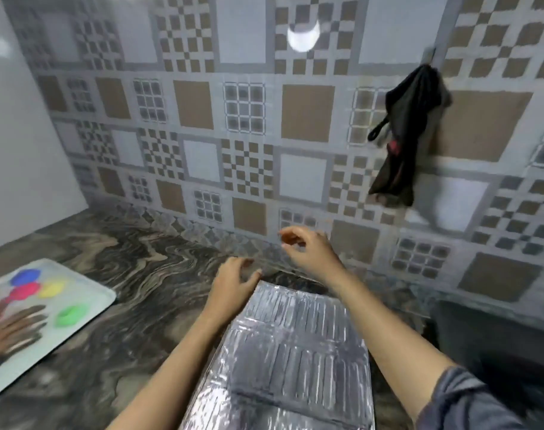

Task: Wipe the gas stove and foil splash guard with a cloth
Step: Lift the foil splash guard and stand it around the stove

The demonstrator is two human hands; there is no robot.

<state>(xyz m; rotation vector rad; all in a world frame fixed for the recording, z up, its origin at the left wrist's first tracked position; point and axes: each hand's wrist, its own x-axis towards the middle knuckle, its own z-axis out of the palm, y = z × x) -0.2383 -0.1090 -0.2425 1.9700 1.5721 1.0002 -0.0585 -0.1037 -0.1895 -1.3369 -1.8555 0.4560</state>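
Marbled counter [134, 265], patterned tile wall [295, 113], folded foil splash guard [289, 352], left hand [233, 283] and right hand [308, 246] both released

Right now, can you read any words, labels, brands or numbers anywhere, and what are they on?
None can be read.
Foil splash guard: embossed ribs only, no print.
Tray with coloured blobs: no text visible.
Black cloth on the wall: a small red mark, too blurred to read.
Wall tiles: patterns only.

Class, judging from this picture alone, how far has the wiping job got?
Done: nothing shows as wiped. In hand: no cloth; left hand touches the foil guard's top edge, right hand hovers open. Left: fetching a cloth, perhaps the dark one hanging on the wall, then all wiping.
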